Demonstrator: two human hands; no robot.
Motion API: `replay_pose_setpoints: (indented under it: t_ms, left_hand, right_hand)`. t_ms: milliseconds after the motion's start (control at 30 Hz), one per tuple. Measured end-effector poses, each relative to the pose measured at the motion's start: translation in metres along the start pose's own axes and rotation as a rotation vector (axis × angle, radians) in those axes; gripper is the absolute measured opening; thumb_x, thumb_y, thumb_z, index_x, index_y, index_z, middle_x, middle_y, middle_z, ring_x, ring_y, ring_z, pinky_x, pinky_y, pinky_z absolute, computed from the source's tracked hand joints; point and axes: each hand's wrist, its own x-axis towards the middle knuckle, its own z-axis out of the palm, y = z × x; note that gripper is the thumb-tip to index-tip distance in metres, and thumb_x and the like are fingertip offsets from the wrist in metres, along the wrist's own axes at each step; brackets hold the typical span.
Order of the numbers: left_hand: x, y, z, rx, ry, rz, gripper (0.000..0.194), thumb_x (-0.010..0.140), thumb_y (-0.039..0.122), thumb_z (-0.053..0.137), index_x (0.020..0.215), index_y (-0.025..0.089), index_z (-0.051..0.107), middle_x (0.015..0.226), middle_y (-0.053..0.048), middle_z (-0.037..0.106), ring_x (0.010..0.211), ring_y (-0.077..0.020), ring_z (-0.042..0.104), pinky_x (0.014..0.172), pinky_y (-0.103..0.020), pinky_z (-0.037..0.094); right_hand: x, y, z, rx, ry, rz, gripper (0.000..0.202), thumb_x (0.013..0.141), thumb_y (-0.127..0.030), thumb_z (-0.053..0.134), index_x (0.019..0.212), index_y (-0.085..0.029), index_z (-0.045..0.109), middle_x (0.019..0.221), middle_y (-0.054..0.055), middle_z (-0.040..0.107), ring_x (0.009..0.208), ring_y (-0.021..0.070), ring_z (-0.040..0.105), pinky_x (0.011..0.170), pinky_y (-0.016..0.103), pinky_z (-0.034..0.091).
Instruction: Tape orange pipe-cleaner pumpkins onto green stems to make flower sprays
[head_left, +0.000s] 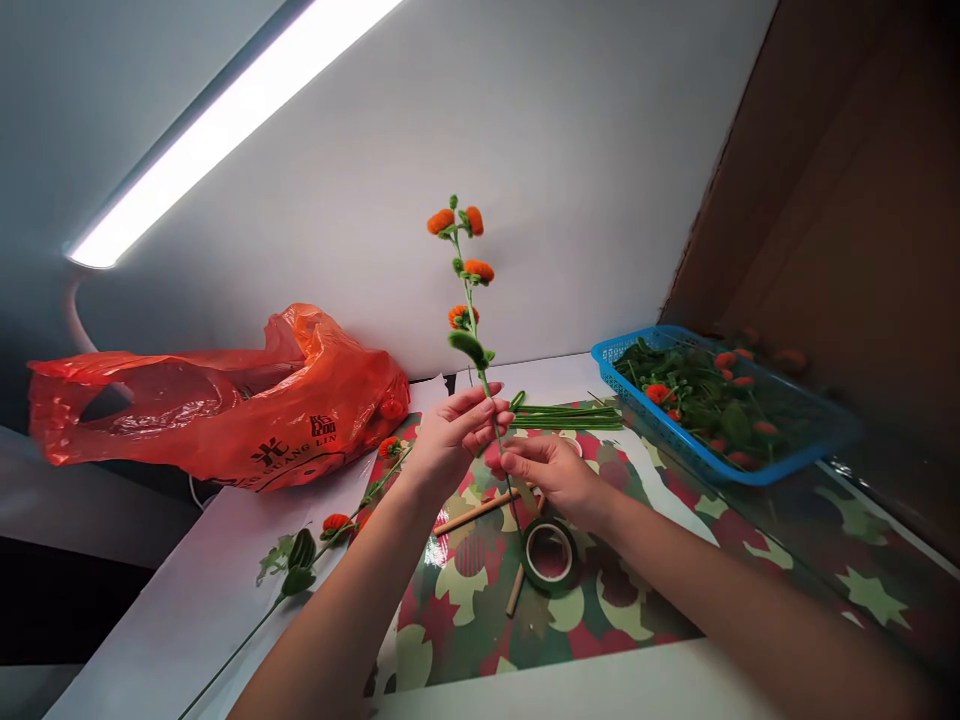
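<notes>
An upright flower stem point(470, 300) with several orange blooms and green leaves rises above both hands. My left hand point(459, 432) pinches the stem just below its lowest leaf, with fingers closed around it. Slightly lower and to the right, my right hand point(551, 475) has thumb and fingers pressed together on the stem's lower part. A roll of dark green tape point(574, 560) rests on the camouflage-patterned mat point(480, 640) below my right hand. Thin wooden sticks point(472, 514) lie beside the roll. Behind the hands is a bundle of green stems point(577, 416).
A blue basket point(757, 475) of leaves and orange flowers stands at the right. A red plastic bag point(217, 420) fills the left back. Another flower stem point(296, 580) lies at the left. A bright lamp point(225, 140) hangs above; cardboard point(832, 200) rises at the right.
</notes>
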Motion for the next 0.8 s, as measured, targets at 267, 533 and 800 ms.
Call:
replay_pose_setpoints:
  t_ms: [267, 533, 800]
  left_hand:
    - [-0.0050, -0.0019, 0.0056, 0.284, 0.006, 0.138, 0.033, 0.059, 0.016, 0.077, 0.091, 0.015, 0.069, 0.074, -0.002, 0.066, 0.066, -0.0106, 0.059, 0.059, -0.021, 0.046]
    - [0.0029, -0.0027, -0.0013, 0.010, 0.029, -0.019, 0.028, 0.061, 0.017, 0.076, 0.088, 0.014, 0.069, 0.078, -0.003, 0.067, 0.067, -0.0082, 0.062, 0.065, -0.018, 0.049]
    - [-0.0043, 0.0002, -0.0008, 0.338, -0.111, 0.136, 0.026, 0.063, 0.013, 0.074, 0.088, 0.015, 0.070, 0.067, 0.000, 0.063, 0.060, -0.0072, 0.055, 0.052, -0.016, 0.043]
  right_hand:
    - [0.0045, 0.0018, -0.0001, -0.139, 0.168, -0.095, 0.024, 0.068, -0.041, 0.069, 0.068, -0.017, 0.072, 0.070, 0.001, 0.062, 0.072, 0.0150, 0.053, 0.070, 0.029, 0.041]
    - [0.0054, 0.0039, -0.0055, -0.041, 0.033, -0.025, 0.030, 0.071, -0.046, 0.066, 0.075, -0.018, 0.073, 0.081, 0.004, 0.066, 0.082, 0.0172, 0.056, 0.079, 0.032, 0.041]
    - [0.0062, 0.0024, -0.0057, -0.100, 0.056, -0.054, 0.029, 0.067, -0.045, 0.069, 0.076, -0.018, 0.073, 0.079, 0.004, 0.065, 0.083, 0.0192, 0.057, 0.079, 0.034, 0.042]
